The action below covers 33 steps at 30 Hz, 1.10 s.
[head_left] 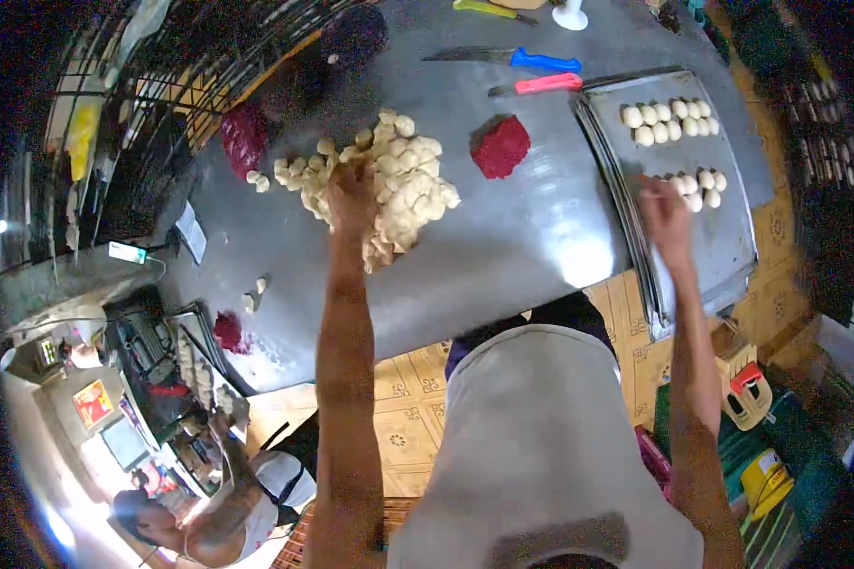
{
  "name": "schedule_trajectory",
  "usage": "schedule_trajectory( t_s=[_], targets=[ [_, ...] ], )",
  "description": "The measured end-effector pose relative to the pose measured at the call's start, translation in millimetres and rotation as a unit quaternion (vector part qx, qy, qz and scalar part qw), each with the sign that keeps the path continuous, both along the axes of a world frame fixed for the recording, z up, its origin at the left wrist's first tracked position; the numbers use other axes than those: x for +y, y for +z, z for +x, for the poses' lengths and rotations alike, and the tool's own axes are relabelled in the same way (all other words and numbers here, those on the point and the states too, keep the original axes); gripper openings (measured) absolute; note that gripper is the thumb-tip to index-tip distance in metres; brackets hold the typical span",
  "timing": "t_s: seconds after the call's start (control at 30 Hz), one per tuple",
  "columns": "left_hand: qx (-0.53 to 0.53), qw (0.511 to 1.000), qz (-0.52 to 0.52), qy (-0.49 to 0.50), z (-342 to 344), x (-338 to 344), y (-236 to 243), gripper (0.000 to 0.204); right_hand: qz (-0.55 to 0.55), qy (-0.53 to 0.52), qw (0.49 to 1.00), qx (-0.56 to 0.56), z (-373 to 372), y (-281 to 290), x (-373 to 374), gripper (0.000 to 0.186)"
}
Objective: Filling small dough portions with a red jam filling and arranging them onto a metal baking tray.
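A heap of pale cut dough pieces [403, 185] lies on the grey metal table. My left hand [351, 197] is at the heap's left part, fingers curled down among the pieces; whatever they grip is hidden. To the right, rounded dough balls [664, 123] stand in two groups on a dark metal tray [702, 256]. My right hand [669, 220] is over the tray, at the left end of the nearer group [697, 190]. Its fingers are drawn together, and I cannot make out what is between them.
A red cloth-like piece [501, 147] lies between heap and tray. Behind it are a blue-handled knife [546, 62] and a pink-handled knife [547, 83]. A dark red bag [244, 140] sits left of the heap. Another person [223, 512] works at the lower left.
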<state>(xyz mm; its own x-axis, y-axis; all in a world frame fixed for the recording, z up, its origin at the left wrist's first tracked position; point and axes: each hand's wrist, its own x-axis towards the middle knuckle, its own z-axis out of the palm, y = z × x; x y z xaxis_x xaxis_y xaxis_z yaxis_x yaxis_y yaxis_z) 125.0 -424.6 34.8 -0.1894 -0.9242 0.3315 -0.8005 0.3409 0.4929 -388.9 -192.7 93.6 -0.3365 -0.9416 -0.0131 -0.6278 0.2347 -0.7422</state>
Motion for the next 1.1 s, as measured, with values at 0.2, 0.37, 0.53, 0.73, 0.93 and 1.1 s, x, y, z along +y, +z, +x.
schedule_trajectory(
  t_s=[0.2, 0.37, 0.53, 0.73, 0.93, 1.1],
  targets=[
    [0.154, 0.978, 0.138, 0.002, -68, 45, 58, 0.024, 0.008, 0.129, 0.991, -0.042, 106, -5, -26, 0.015],
    [0.402, 0.820, 0.408, -0.021, -100, 157, 16, 0.038, -0.164, 0.187, 0.955, 0.163, 148, -50, -71, 0.021],
    [0.407, 0.749, 0.522, -0.034, -119, 249, -13, 0.036, -0.182, 0.211, 0.916, 0.287, 166, -70, -107, 0.020],
    [0.312, 0.812, 0.487, 0.078, -141, 260, 0, 0.033, -0.195, 0.236, 0.910, 0.280, 165, -91, -122, 0.019],
    [0.369, 0.774, 0.505, 0.100, -149, 218, 3, 0.031, 0.306, 0.159, 0.884, -0.315, 155, -64, -111, 0.015],
    [0.505, 0.747, 0.429, 0.053, -163, 198, -20, 0.035, 0.099, 0.219, 0.903, -0.356, 173, -39, -40, 0.033]
  ],
)
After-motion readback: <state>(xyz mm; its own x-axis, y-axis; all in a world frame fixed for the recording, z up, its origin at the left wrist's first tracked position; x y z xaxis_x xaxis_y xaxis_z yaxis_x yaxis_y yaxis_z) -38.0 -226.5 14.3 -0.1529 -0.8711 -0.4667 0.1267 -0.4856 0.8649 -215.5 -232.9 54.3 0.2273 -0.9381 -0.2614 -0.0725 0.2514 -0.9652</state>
